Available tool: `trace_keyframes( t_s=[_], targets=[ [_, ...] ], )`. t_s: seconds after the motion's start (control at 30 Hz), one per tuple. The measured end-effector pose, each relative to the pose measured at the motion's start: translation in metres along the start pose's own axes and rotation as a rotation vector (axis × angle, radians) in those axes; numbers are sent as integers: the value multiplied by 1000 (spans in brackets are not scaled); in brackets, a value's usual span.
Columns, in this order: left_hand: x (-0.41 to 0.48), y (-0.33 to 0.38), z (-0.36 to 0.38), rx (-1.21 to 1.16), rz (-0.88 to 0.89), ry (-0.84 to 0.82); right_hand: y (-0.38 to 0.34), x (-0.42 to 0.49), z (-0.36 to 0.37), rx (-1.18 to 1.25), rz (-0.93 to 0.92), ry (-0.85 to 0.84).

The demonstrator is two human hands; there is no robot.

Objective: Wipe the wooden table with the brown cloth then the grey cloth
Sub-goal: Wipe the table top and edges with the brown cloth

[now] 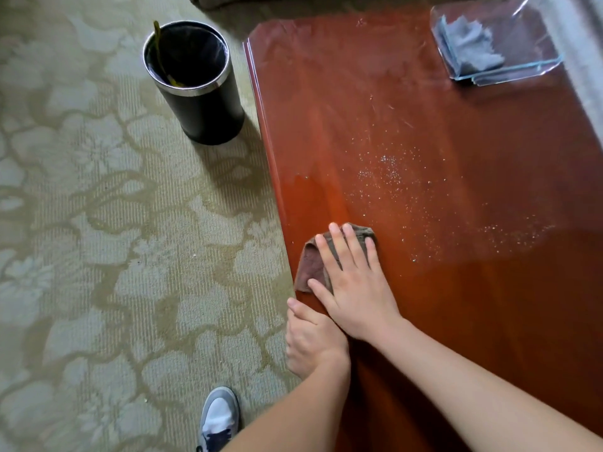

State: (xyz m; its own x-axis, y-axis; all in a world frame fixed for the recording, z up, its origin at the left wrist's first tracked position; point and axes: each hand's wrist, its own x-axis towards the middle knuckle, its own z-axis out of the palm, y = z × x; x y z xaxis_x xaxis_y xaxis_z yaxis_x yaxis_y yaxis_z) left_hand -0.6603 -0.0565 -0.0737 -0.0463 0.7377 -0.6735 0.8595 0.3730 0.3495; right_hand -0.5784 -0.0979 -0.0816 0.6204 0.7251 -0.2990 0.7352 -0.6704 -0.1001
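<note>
The reddish wooden table (456, 305) fills the right half of the view. My right hand (352, 282) lies flat with straight fingers on the brown cloth (313, 265), close to the table's left edge. My left hand (310, 340) sits at that edge just below the cloth, its thumb on the tabletop and its fingers hidden under the rim. White crumbs (408, 190) are scattered over the middle of the table. The grey cloth (470, 44) lies crumpled in a clear glass dish (535, 65) at the far right corner.
A black waste bin (195, 83) with a dark liner stands on the patterned carpet (98, 223) left of the table. My shoe (218, 419) is on the carpet near the table's left edge.
</note>
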Motion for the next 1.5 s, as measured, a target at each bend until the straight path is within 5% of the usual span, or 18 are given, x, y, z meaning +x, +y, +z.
trace_keyframes(
  t_s=[0.3, 0.67, 0.9, 1.0, 1.23, 1.33, 1.5],
  targets=[
    [3, -5, 5, 19, 7, -1, -40, 109, -26, -29, -72, 69],
    [1, -2, 5, 5, 7, 55, 11, 32, -4, 12, -160, 50],
    [1, -5, 7, 21, 48, 92, 145, 1, -12, -31, 287, 17],
    [-1, -5, 8, 21, 80, 100, 141, 7, -18, -3, 455, 42],
    [5, -14, 11, -28, 169, 83, 35, -5, -3, 16, -129, 12],
    [3, -17, 9, -81, 199, 98, 33, -11, 4, -4, -231, 20],
    [-14, -11, 21, 275, 671, 258, 101, -37, 9, 7, -132, 27]
  ],
)
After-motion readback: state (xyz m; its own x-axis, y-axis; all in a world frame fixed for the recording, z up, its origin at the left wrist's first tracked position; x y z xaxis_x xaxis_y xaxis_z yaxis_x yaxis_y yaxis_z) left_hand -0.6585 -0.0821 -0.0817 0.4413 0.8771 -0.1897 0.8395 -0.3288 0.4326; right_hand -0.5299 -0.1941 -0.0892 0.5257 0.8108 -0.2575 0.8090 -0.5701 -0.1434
